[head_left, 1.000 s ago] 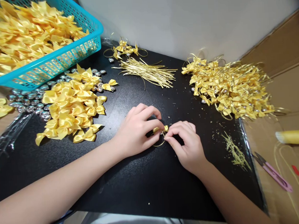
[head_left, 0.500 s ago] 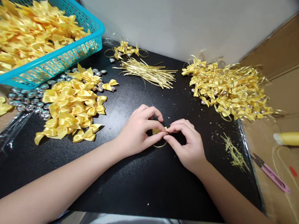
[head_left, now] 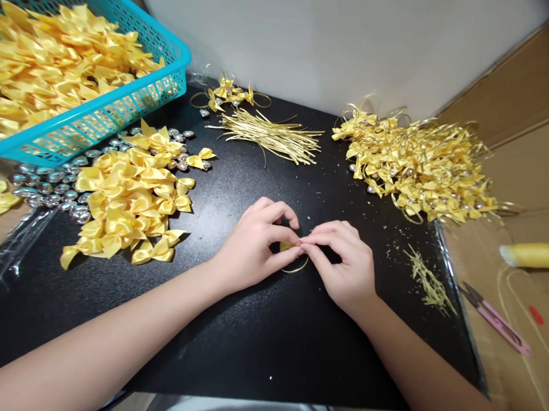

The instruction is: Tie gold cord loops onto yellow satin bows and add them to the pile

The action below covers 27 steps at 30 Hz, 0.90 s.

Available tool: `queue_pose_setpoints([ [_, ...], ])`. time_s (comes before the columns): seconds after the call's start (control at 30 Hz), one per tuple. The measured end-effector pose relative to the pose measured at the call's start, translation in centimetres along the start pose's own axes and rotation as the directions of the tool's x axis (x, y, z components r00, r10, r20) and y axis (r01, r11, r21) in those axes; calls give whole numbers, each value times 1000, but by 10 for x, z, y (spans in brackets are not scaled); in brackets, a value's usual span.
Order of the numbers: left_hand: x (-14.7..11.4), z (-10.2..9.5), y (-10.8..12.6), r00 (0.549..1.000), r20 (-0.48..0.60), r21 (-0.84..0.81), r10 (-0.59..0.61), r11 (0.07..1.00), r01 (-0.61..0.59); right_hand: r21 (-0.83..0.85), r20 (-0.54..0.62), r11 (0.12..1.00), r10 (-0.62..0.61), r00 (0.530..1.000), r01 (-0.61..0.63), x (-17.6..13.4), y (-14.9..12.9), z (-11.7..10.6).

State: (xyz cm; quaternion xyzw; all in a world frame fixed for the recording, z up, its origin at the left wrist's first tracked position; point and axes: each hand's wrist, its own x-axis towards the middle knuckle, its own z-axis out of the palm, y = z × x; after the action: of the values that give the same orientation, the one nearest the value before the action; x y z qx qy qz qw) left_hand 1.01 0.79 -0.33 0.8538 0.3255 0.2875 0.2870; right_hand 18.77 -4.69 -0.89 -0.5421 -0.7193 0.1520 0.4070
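Note:
My left hand (head_left: 264, 240) is pinched closed over a yellow ribbon bow (head_left: 285, 245), mostly hidden behind its fingers. A thin gold cord (head_left: 296, 269) curves in a loop below the fingertips. Thumb and forefinger of my right hand (head_left: 339, 257) press together right against the left fingertips, where bow and cord meet; exactly what each fingertip grips there is covered. To the left lies a heap of yellow ribbon bows (head_left: 127, 195). Beyond my hands rests a bundle of cut gold cords (head_left: 273, 135).
A turquoise basket (head_left: 113, 109) full of bows stands back left, with silver beads (head_left: 52, 186) beside it. Corded bows (head_left: 420, 167) are piled at the right. Cord scraps (head_left: 430, 283), pink thread snips (head_left: 496, 319) and a yellow spool (head_left: 541, 255) lie at the right.
My right fingertips have closed in slightly on the left ones, and less of the bow shows. The cord loop below now shows a little wider. The view has shifted slightly.

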Motion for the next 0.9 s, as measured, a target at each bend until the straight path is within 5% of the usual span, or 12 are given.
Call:
queue_pose_setpoints([
  [0.47,-1,-3,1,1000,1,-13,14,1000,-14,2,-4,999,-35,999,35,0,0,-1],
  [0.9,2,-4,5,993,40,-203,-112,972,118,10,-1,999,-31,1000,31,0,0,0],
])
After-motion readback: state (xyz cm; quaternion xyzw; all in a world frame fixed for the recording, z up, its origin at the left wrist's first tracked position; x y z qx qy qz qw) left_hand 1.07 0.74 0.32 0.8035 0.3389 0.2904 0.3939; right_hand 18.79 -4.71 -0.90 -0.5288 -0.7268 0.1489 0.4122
